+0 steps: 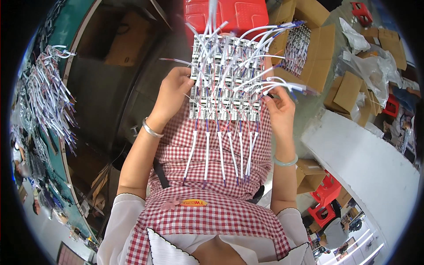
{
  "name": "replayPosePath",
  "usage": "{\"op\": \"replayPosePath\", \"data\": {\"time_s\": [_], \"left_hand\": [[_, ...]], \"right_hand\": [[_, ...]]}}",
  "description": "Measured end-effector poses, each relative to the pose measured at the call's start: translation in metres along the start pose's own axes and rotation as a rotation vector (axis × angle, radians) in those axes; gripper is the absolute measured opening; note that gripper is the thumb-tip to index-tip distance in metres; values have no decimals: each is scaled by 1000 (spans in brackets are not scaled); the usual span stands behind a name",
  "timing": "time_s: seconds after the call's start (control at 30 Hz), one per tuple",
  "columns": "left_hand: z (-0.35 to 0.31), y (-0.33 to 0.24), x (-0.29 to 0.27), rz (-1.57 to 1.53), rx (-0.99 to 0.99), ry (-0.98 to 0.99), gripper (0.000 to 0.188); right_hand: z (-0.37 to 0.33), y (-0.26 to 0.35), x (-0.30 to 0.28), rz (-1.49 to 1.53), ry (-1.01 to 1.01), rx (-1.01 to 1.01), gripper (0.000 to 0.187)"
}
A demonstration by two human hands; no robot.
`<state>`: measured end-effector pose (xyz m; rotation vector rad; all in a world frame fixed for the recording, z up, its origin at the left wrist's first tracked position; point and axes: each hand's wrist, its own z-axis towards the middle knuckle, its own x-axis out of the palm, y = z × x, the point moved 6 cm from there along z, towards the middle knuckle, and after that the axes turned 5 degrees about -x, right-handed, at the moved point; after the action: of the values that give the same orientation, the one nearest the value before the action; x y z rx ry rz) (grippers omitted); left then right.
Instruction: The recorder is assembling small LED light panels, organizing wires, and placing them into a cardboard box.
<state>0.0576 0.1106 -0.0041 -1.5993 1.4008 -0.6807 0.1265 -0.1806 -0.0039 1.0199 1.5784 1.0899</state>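
A square panel of joined small circuit modules (226, 106) is held up over my lap, with components and thin red and white wires across its face. Several white-sleeved wires (220, 152) hang from its near edge over my checked apron, and more fan out from its far and right sides. My left hand (176, 90) pinches the panel's left edge between thumb and fingers. At the lower right edge, my right hand (280, 107) has its thumb and fingers closed by the panel's corner, close to the wire ends. The far fingertips of both hands are partly hidden.
A red plastic stool (254, 15) stands beyond the panel. To its right an open cardboard box (324, 51) holds similar wired panels. White-sleeved wires (51, 92) lie bundled on the green table at left. A white ledge (362, 150) runs along the right; a person (335, 234) is behind it.
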Motion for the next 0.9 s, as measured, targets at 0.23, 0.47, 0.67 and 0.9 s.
{"op": "replayPosePath", "data": {"time_s": [0.23, 0.47, 0.67, 0.9], "left_hand": [[-9, -17, -13, 144, 178, -208, 26], [-2, -45, 2, 71, 192, 126, 27], [-1, -44, 5, -44, 84, 278, 24], [-11, -37, -1, 10, 213, 402, 32]], "right_hand": [[-2, 25, -1, -7, -152, -274, 29], [7, 41, 16, 335, 241, -126, 26], [-1, 54, 26, 199, 693, -67, 35], [-28, 38, 12, 85, 683, -247, 39]]}}
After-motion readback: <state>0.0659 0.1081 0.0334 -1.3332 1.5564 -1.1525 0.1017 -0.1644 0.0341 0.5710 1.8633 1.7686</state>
